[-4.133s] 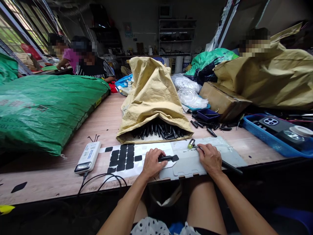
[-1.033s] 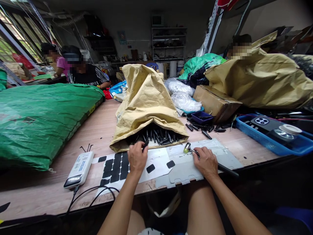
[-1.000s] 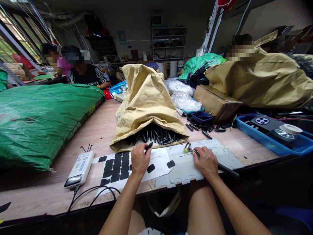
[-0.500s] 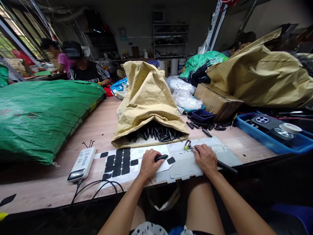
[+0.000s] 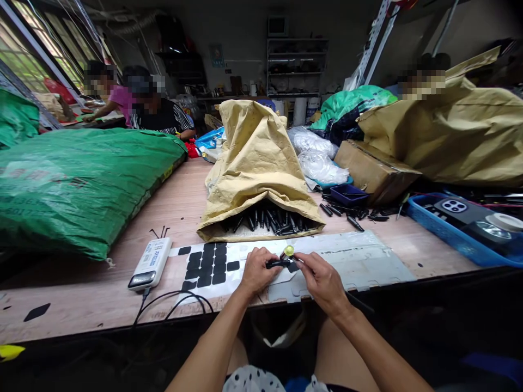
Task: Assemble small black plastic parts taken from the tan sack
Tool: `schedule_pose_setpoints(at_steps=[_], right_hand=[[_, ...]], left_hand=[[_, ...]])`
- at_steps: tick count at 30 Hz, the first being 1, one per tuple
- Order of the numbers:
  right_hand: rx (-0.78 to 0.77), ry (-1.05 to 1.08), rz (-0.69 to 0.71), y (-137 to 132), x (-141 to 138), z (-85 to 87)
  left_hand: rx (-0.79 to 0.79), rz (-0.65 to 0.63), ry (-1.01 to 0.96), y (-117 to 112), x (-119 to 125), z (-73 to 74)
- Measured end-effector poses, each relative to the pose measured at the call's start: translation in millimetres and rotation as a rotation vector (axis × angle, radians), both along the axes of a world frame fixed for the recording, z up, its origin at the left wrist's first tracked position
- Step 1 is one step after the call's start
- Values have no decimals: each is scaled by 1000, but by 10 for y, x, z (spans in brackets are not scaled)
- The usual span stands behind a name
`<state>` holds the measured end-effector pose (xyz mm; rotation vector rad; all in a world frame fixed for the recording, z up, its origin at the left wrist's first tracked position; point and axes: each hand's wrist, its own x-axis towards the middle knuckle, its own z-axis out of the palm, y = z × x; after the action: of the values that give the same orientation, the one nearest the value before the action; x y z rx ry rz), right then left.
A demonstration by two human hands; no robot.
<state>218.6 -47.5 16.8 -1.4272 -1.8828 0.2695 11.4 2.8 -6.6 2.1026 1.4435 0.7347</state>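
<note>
My left hand [image 5: 257,270] is closed around a slim black pen-shaped piece [image 5: 278,263] that points right, just over the work sheet. In my right hand [image 5: 323,279] is a small mallet [image 5: 288,251] with a yellow-green face. Its head is close above the black piece; whether they touch I cannot tell. A loose black square [image 5: 293,267] lies partly hidden under the hands. Left of them, rows of black rounded squares [image 5: 207,267] sit on a white sheet. Many similar black pieces [image 5: 273,220] fill the mouth of a tan bag [image 5: 261,163] behind my hands.
A grey board [image 5: 368,267] lies at right. A white power bank [image 5: 151,261] with cables and a green sack [image 5: 81,185] are at left. A cardboard box [image 5: 376,169], loose black pieces [image 5: 354,223] and a blue tray [image 5: 457,239] stand right. Other people sit beyond.
My right hand has swung left with the mallet, bringing its head to the black piece. My left hand still holds that piece. The view has shifted slightly left.
</note>
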Motion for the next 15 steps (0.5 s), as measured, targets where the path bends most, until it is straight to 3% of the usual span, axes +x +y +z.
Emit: schedule_pose_setpoints(at_steps=[8, 15], right_hand=[[57, -274, -39, -97, -174, -39], [99, -205, -118, -104, -71, -55]], left_hand=[[2, 5, 19, 7, -1, 1], [3, 4, 3, 18, -1, -19]])
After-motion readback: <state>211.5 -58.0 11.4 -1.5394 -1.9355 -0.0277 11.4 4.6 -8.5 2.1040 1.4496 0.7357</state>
